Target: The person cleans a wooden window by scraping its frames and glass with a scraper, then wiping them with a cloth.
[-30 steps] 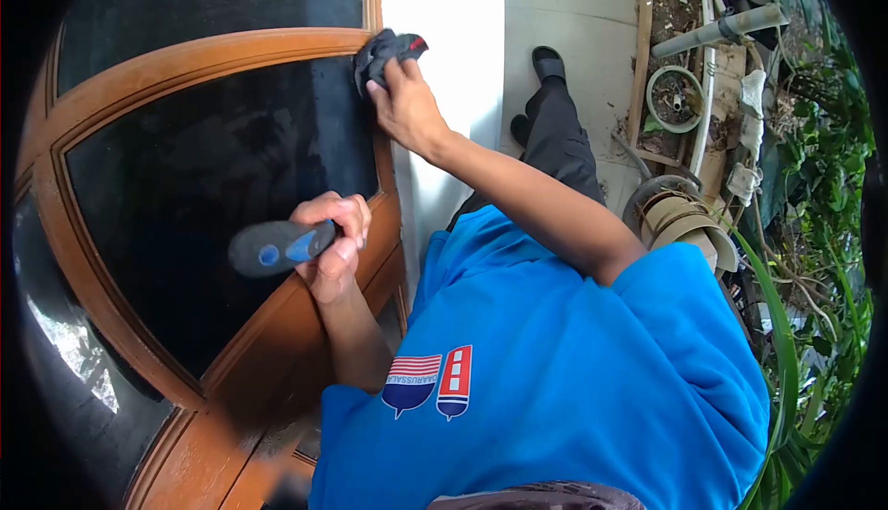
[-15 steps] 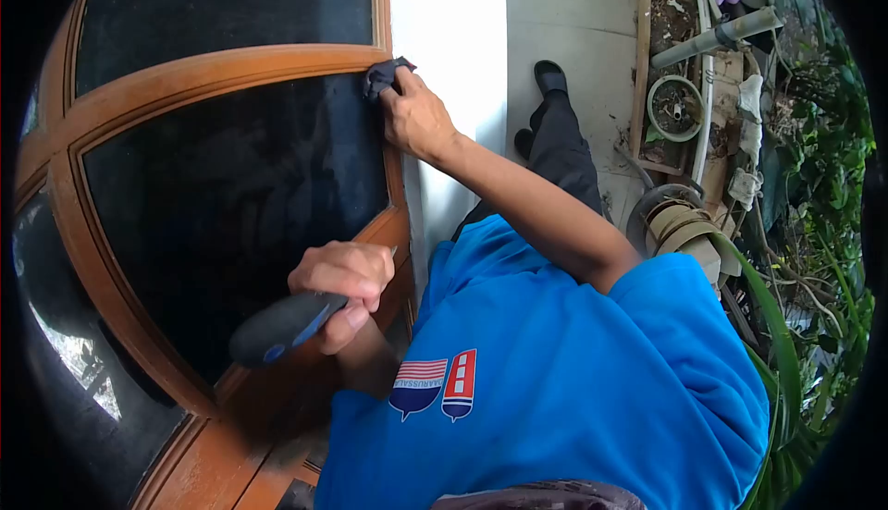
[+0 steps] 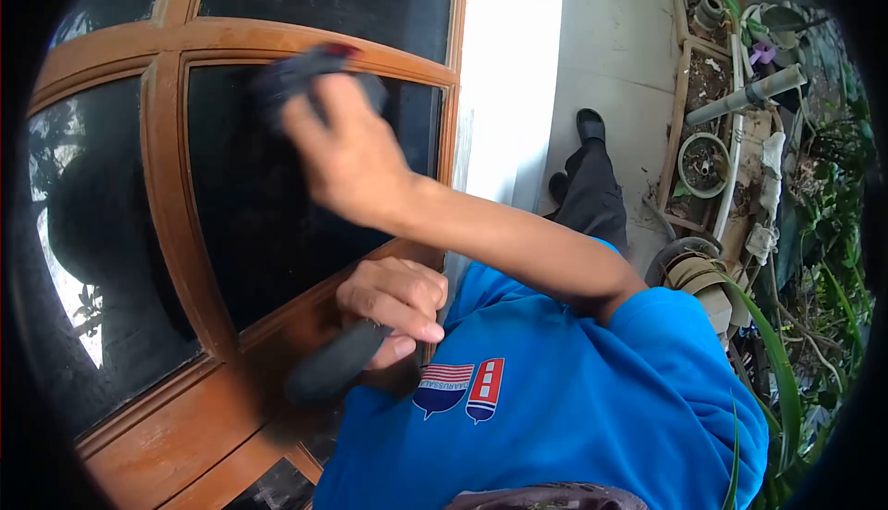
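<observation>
My right hand (image 3: 356,154) reaches across to the window and is closed on a dark cloth (image 3: 287,80) with a reddish patch, both blurred by motion. The cloth overlaps the upper part of a dark glass pane (image 3: 250,205) and lies near the orange-brown wooden bar (image 3: 231,38) above it. Close to my chest, my left hand (image 3: 393,302) is wrapped round a tool with a thick black handle (image 3: 338,362). That handle points down and to the left; the tool's working end is hidden.
A white wall edge (image 3: 509,66) stands beside the window frame. Past it runs a pale tiled walkway (image 3: 620,38), where my shoe (image 3: 590,124) shows. Along the right are a round plant pot (image 3: 703,166), a grey pipe (image 3: 745,94) and leafy plants (image 3: 832,325).
My right hand has moved the cloth left, from the frame's corner to across the pane. My left hand still holds the tool. The view has shifted, showing more of the window's left side.
</observation>
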Tool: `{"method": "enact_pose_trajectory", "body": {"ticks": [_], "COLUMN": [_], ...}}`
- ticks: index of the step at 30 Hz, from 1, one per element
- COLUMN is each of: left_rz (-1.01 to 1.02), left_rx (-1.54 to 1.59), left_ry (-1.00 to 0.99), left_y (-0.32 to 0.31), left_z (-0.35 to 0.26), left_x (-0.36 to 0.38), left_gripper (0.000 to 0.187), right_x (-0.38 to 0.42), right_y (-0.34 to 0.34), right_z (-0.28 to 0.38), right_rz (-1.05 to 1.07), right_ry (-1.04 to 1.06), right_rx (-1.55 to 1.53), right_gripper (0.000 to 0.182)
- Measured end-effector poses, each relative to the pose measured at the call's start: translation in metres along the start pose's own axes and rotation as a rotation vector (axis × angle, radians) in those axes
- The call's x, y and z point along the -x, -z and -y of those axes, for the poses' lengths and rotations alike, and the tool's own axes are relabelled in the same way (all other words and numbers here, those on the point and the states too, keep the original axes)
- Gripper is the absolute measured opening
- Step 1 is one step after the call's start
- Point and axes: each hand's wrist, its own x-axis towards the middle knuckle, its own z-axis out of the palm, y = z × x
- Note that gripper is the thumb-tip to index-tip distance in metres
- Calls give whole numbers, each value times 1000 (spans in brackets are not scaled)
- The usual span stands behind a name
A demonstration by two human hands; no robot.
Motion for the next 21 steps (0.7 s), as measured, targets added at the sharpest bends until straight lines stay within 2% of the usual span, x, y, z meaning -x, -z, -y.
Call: {"method": "enact_pose_trajectory", "body": {"ticks": [1,4,7,10,12,16,18,19,20,21], "left_rz": [4,94,89,68,51,66,83,92,104,116], "left_rx": [16,28,65,35,19,36,56,72,90,93], "left_ry": [-20,-13,-59,-89,-96,-102,-104,-103,-101,-93], "left_y": [-4,-10,-12,-10,-12,-13,-12,-13,-13,-12], "left_z": [-4,-22,-29,-31,-33,-32,-30,-30,-30,-29], "left_x": [-4,-7,-9,-11,-10,-10,-12,-12,-13,-14], "left_gripper": [32,24,23,25,27,29,27,26,25,24], "right_x": [-11,0,24,-6,-48,-37,-16,-1,14,30], "right_y": [-2,-3,4,2,-5,-3,1,1,4,8], "right_z": [15,26,-3,-5,-2,44,43,34,26,19], "right_rz": [-3,169,192,74,-96,-16,124,205,230,345], "right_ry": [125,411,654,424,305,159,254,370,591,709], "right_rx": [-46,-116,-260,-83,-39,-123,-187,-233,-164,-185], "right_gripper": [33,43,29,31,36,33,29,35,33,29]}}
